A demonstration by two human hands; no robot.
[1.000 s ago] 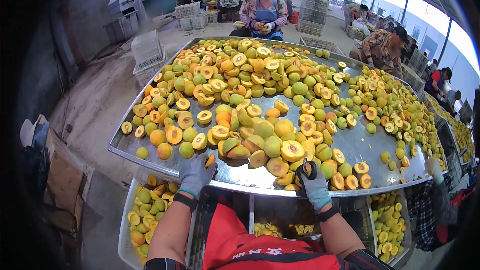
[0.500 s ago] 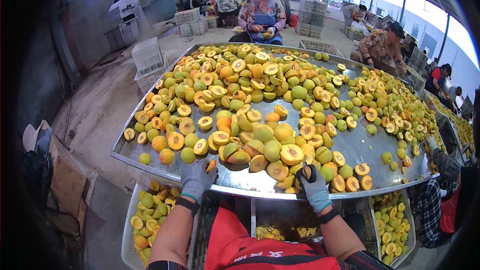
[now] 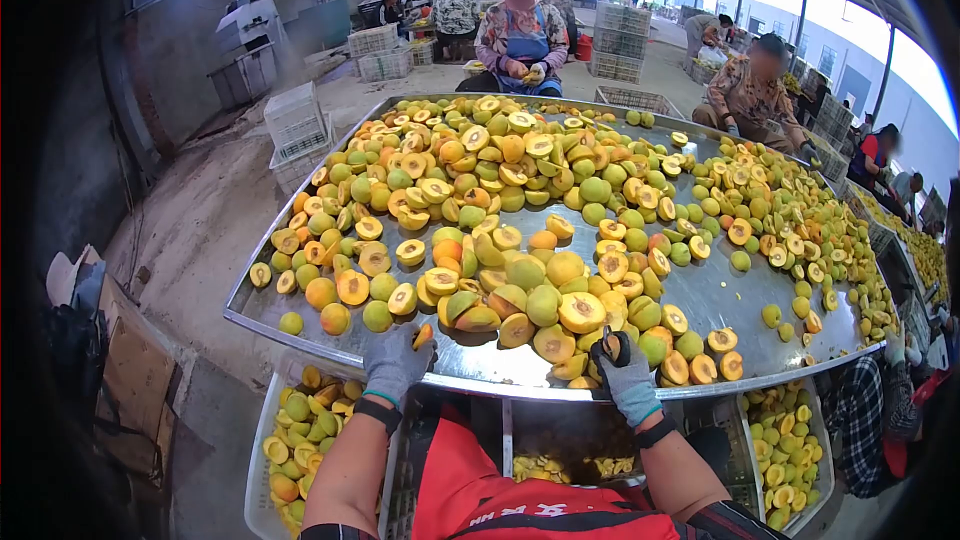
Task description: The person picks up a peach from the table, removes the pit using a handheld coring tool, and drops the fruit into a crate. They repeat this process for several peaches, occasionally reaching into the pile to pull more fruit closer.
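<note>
At the near edge of the metal table [image 3: 470, 362], my left hand [image 3: 398, 358], in a grey glove, is closed on a piece of orange-yellow fruit [image 3: 423, 337]. My right hand [image 3: 627, 375], also gloved, is closed at the near edge, right of the fruit heap. Its fingers are round a small dark ring-like thing [image 3: 613, 345], too small to make out fully. Between and beyond my hands lie many halved and whole yellow-green fruits [image 3: 583, 312], some with brown pits showing.
Crates of fruit stand below the table at left [image 3: 258, 480] and right [image 3: 822, 440]. A middle bin [image 3: 560, 430] holds yellow pieces. A person [image 3: 520, 30] sits across the table; another [image 3: 755, 90] is at the right. Stacked crates [image 3: 297, 120] stand left.
The view has tilted slightly, so the table sits a little lower. My hands keep nearly the same pose. The person at the back right has raised their head, and the near-right co-worker's arm has drawn back.
</note>
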